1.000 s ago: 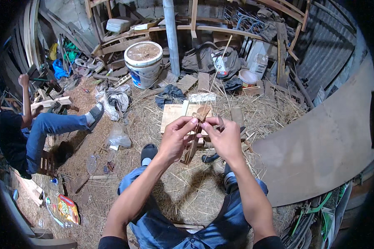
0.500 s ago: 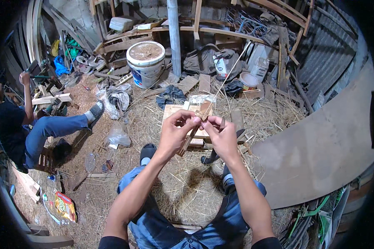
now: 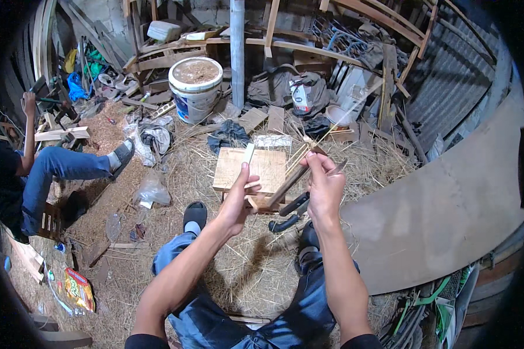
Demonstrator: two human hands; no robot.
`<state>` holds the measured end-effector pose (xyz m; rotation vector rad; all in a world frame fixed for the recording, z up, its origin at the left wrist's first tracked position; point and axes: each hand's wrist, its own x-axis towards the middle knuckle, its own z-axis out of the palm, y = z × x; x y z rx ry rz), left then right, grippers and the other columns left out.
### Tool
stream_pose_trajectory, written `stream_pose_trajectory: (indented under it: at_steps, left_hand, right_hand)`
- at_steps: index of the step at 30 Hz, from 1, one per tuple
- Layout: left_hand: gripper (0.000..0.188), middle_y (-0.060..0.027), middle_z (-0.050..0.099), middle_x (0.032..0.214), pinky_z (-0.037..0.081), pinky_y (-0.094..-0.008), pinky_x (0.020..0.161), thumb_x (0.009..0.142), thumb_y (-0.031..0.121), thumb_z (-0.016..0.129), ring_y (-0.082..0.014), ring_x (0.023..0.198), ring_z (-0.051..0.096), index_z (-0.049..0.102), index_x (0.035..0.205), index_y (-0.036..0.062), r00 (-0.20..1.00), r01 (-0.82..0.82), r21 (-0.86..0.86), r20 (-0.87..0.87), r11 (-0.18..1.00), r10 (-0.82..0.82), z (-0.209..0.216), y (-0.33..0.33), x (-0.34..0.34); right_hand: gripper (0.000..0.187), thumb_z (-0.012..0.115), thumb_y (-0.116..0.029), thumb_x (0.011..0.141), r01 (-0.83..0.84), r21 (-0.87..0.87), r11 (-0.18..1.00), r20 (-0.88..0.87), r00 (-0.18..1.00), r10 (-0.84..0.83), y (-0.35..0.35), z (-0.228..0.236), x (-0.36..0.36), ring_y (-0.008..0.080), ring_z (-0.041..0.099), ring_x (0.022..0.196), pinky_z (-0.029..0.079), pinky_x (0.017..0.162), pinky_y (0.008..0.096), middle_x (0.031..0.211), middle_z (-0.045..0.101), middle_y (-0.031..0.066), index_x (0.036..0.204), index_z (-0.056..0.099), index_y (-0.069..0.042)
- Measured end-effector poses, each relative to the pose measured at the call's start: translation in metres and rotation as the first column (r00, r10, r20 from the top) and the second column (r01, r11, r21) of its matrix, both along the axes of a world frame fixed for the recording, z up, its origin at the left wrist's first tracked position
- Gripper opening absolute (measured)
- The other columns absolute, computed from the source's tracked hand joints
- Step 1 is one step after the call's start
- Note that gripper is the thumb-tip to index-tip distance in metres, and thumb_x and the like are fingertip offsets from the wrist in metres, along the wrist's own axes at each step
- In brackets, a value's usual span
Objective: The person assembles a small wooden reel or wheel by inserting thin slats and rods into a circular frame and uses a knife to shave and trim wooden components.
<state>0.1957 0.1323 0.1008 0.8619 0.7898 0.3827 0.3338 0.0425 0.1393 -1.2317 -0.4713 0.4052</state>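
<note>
Presently, your right hand (image 3: 326, 189) keeps its grip pinching a brown wooden strip (image 3: 289, 183), slanting near-left to far-right before the pale wooden bench (image 3: 268, 164). A dark handle (image 3: 295, 203) shows just left of that hand. Your left hand (image 3: 237, 200), grip spread, hangs by the bench's near-left edge.

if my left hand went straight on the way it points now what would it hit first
Probably the pale wooden board just beyond the left hand in this view. Depth is unclear, though: it might pass above the board.
</note>
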Motion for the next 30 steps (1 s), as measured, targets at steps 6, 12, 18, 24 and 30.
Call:
stream_pose_trajectory:
  at_steps: [6, 12, 18, 24, 30]
  left_hand:
    - [0.062, -0.0236, 0.047, 0.121, 0.032, -0.0528, 0.1, 0.094, 0.052, 0.026, -0.0397, 0.115, 0.044, 0.04, 0.126, 0.0006, 0.965, 0.172, -0.534, 0.259, 0.828, -0.034, -0.011, -0.001, 0.005]
    - [0.048, -0.019, 0.06, 0.106, 0.043, -0.0419, 0.095, 0.096, 0.035, 0.03, -0.03, 0.1, 0.057, 0.05, 0.117, -0.0028, 0.989, 0.023, -0.177, 0.151, 0.984, 0.004, -0.004, 0.0, 0.006]
    - [0.037, -0.0143, 0.064, 0.091, 0.054, -0.0347, 0.075, 0.092, 0.028, 0.034, -0.0254, 0.087, 0.062, 0.053, 0.107, -0.0002, 0.914, -0.095, -0.397, 0.329, 0.913, 0.238, 0.002, -0.001, 0.008]
    - [0.033, -0.0116, 0.063, 0.086, 0.052, -0.0294, 0.054, 0.088, 0.029, 0.037, -0.0226, 0.073, 0.062, 0.054, 0.098, 0.0024, 0.835, -0.214, -0.502, 0.35, 0.838, 0.424, 0.001, 0.008, 0.0]
    - [0.04, -0.01, 0.063, 0.087, 0.053, -0.0316, 0.058, 0.089, 0.042, 0.042, -0.0224, 0.074, 0.062, 0.056, 0.1, 0.0052, 0.75, -0.083, -0.456, 0.557, 0.886, 0.357, 0.002, 0.015, -0.008]
  right_hand:
    - [0.017, 0.061, -0.016, 0.087, -0.055, 0.055, 0.997, -0.019, 0.998, 0.056, -0.003, 0.004, 0.0, -0.0017, 0.034, 0.044, 0.022, 0.04, 0.0172, 0.069, 0.061, -0.0006, 0.084, 0.062, 0.0]
    - [0.016, 0.06, -0.015, 0.088, -0.084, 0.011, 0.996, 0.07, 0.994, 0.083, -0.005, 0.009, -0.003, 0.0012, 0.043, 0.05, 0.031, 0.044, 0.0171, 0.074, 0.062, 0.001, 0.085, 0.062, 0.001]
    - [0.014, 0.06, -0.007, 0.086, -0.138, -0.038, 0.99, 0.178, 0.974, 0.143, -0.001, 0.006, -0.02, 0.0072, 0.059, 0.074, 0.044, 0.06, 0.0188, 0.078, 0.062, 0.0041, 0.089, 0.061, 0.006]
    - [0.013, 0.061, -0.007, 0.086, -0.18, -0.15, 0.972, 0.35, 0.91, 0.223, -0.003, 0.011, -0.035, 0.0003, 0.05, 0.063, 0.036, 0.05, 0.0158, 0.076, 0.06, 0.0001, 0.09, 0.061, 0.006]
    - [0.011, 0.067, -0.006, 0.076, -0.169, -0.269, 0.948, 0.55, 0.781, 0.295, -0.006, 0.0, -0.048, 0.0006, 0.044, 0.052, 0.034, 0.046, 0.0174, 0.072, 0.061, 0.0027, 0.083, 0.067, 0.002]
